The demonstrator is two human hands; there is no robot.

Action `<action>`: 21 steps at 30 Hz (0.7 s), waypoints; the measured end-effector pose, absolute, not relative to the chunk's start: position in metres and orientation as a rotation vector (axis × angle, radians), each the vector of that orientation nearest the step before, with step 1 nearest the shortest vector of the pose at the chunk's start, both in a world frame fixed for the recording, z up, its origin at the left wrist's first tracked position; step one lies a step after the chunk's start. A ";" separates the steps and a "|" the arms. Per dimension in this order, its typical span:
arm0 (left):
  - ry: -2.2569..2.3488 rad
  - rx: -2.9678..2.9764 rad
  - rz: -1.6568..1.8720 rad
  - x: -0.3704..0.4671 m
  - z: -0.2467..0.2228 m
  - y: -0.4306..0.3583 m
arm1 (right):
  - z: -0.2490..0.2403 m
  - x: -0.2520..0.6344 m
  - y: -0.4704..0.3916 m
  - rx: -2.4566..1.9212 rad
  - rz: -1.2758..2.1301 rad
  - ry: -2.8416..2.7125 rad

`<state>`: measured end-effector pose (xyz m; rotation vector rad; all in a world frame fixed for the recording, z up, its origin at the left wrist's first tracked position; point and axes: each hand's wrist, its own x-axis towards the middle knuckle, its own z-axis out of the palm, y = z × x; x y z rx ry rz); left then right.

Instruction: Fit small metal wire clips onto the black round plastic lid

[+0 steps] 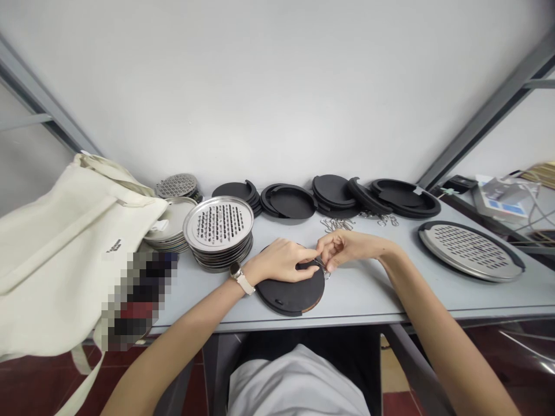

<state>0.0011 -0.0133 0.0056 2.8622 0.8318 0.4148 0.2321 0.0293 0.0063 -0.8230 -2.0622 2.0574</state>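
Note:
My left hand, with a watch on its wrist, lies over a round black plate at the table's front edge. Its thumb and forefinger close around the plate's right edge. A thin brownish strip shows on the plate's lower right rim. At that same edge my right hand pinches a small metal hook between thumb and forefinger, close to the left fingertips. Whether the hook is fastened to the plate is hidden by the fingers. Loose metal hooks lie in a small heap just beyond my right hand.
Stacked round metal graters stand left, beside a pile of metal discs. Black round frames line the wall. A grater in a black frame lies right. A cream bag covers the table's left end.

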 end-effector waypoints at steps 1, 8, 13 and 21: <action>0.833 2.861 0.413 0.001 0.006 -0.013 | 0.006 0.232 0.029 -0.817 2.058 -2.058; 0.838 2.892 0.381 0.000 0.006 -0.013 | 0.008 0.232 0.027 -0.798 2.073 -2.063; 0.830 2.912 0.364 0.000 0.006 -0.013 | 0.009 0.233 0.027 -0.802 2.081 -2.064; 0.818 2.930 0.360 0.000 0.007 -0.013 | 0.011 0.232 0.026 -0.768 2.095 -2.077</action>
